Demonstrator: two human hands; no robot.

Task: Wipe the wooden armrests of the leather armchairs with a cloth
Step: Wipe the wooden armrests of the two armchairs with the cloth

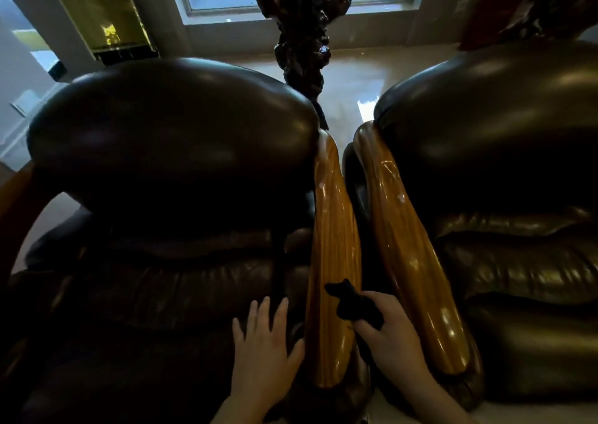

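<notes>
Two dark leather armchairs, the left armchair [168, 171] and the right armchair [504, 171], stand side by side with their glossy wooden armrests nearly touching: the left chair's armrest [333, 229] and the right chair's armrest [407, 245]. The left hand [259, 352] lies open and flat on the leather seat, bracing. The right hand [394, 333] grips a bunched black cloth [351, 304] against the near part of the left chair's armrest; long strokes along the grain, with the cloth spread flatter, would probably serve best.

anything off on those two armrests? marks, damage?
Pale smudges dull the gloss on both: left armrest near its upper end, right armrest midway. No visible damage. The right hand presses the cloth on the left one.
</notes>
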